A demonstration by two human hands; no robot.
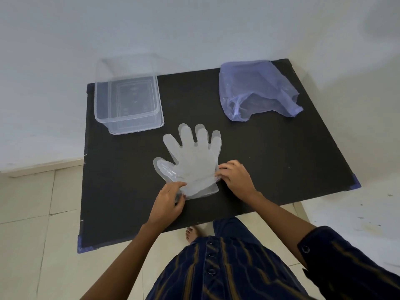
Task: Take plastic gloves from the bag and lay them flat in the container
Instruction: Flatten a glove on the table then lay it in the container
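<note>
Here, items run from largest to smallest:

- Table (281, 161): a dark, flat top that carries everything, with bare surface in the middle, which suits spreading thin film.
- Bag (257, 89): pale violet plastic at the far right, lying slumped with its mouth toward the person; the opening probably faces that way for easy reach. Whether more gloves remain inside cannot be told.
- Container (129, 124): a clear, lidless box at the far left, well apart from the bag; it appears empty, so no glove is yet laid in it.
- Plastic gloves (192, 161): flat on the table between bag and container, near the front, fingers pointing away. Doubled outlines at the fingertips suggest more than one layer.
- Right hand (236, 176): fingers curled at the cuff's right edge, seemingly pinching the film.
- Left hand (168, 200): thumb and fingers closed on the cuff's lower left corner. Holding both cuff corners likely keeps the film taut and flat for lifting toward the container.
</note>
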